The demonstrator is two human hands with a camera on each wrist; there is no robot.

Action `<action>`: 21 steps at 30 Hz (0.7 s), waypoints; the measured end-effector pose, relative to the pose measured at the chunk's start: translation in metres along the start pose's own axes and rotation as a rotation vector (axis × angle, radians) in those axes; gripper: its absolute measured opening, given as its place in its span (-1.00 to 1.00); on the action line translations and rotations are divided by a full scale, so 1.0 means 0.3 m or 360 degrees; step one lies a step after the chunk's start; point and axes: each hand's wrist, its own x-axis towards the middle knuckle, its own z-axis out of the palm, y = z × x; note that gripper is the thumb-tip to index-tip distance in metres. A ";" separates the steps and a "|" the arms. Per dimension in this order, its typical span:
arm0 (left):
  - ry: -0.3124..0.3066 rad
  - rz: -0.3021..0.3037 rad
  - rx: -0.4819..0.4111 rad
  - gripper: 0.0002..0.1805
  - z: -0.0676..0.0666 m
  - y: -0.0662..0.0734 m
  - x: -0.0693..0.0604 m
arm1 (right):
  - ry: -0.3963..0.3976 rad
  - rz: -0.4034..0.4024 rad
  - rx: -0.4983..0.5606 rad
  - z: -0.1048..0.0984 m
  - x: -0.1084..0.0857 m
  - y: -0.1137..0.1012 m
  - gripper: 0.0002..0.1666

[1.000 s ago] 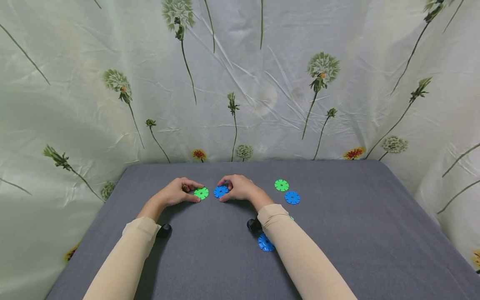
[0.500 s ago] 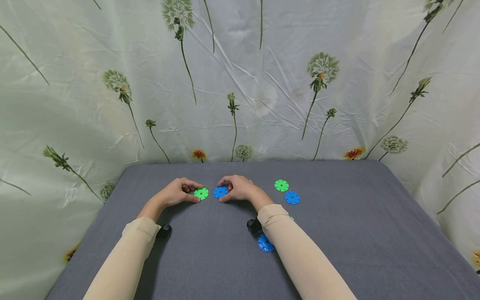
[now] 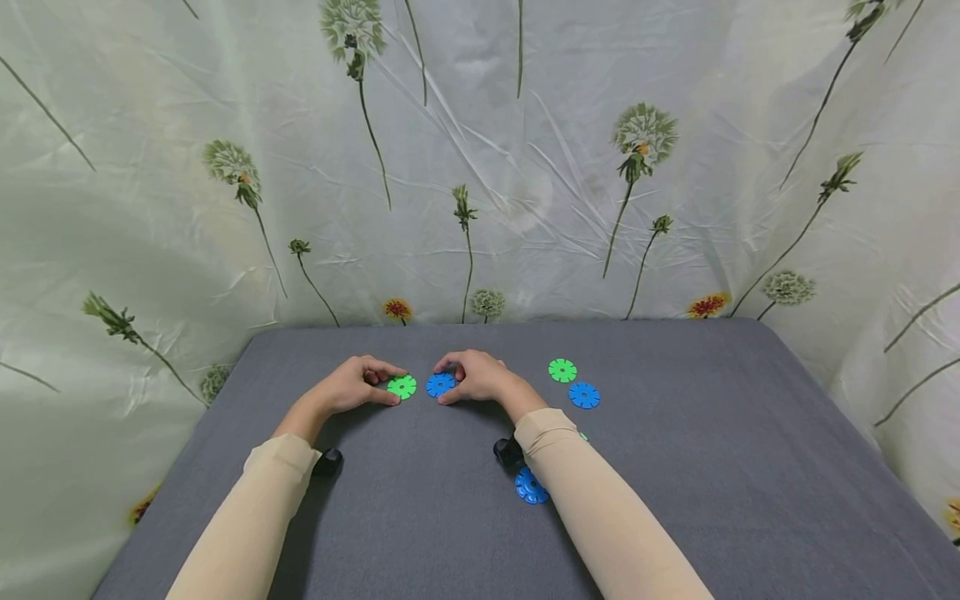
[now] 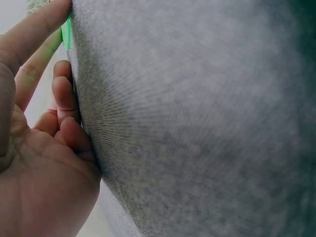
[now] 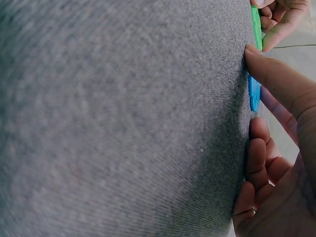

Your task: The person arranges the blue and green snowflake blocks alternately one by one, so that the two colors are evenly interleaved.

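Observation:
Near the back of the table, my left hand [image 3: 354,385] holds a small green notched plastic disc [image 3: 402,387] by its edges, between thumb and index finger. Just right of it, my right hand [image 3: 482,377] pinches a blue notched disc [image 3: 440,384] the same way. Both discs lie flat on the cloth, with a narrow gap between them. In the left wrist view only a sliver of the green disc [image 4: 66,33] shows past the fingers. The right wrist view has the blue disc [image 5: 254,93] edge-on, with the green disc [image 5: 256,27] beyond it.
Right of my right hand lie another green disc [image 3: 562,371] and a blue disc [image 3: 584,395]. Blue discs [image 3: 530,486], perhaps stacked, sit partly under my right forearm, which nearly hides another green piece [image 3: 583,436]. A flowered curtain [image 3: 525,167] hangs behind the grey-covered table [image 3: 420,517].
The blue disc at my right hand has shifted very slightly left and toward me. Both hands otherwise keep their place.

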 end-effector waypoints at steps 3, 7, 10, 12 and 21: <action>-0.0004 0.0002 0.0003 -0.46 -0.001 0.002 -0.001 | -0.0001 0.0001 0.0001 0.001 0.001 0.000 -0.41; -0.0007 0.0001 0.0003 -0.46 -0.002 0.003 -0.003 | 0.0001 0.0002 0.0004 0.003 0.000 0.000 -0.41; -0.0009 0.0001 0.0000 -0.46 -0.001 0.002 -0.002 | 0.0001 0.0002 0.0008 0.003 -0.001 0.000 -0.41; -0.0009 0.0000 0.0000 -0.46 0.000 -0.001 -0.001 | 0.0000 0.0003 0.0012 0.003 -0.001 -0.001 -0.41; 0.0003 -0.0025 0.0006 -0.47 -0.002 -0.003 -0.003 | 0.0000 0.0004 0.0010 0.002 0.000 0.002 -0.42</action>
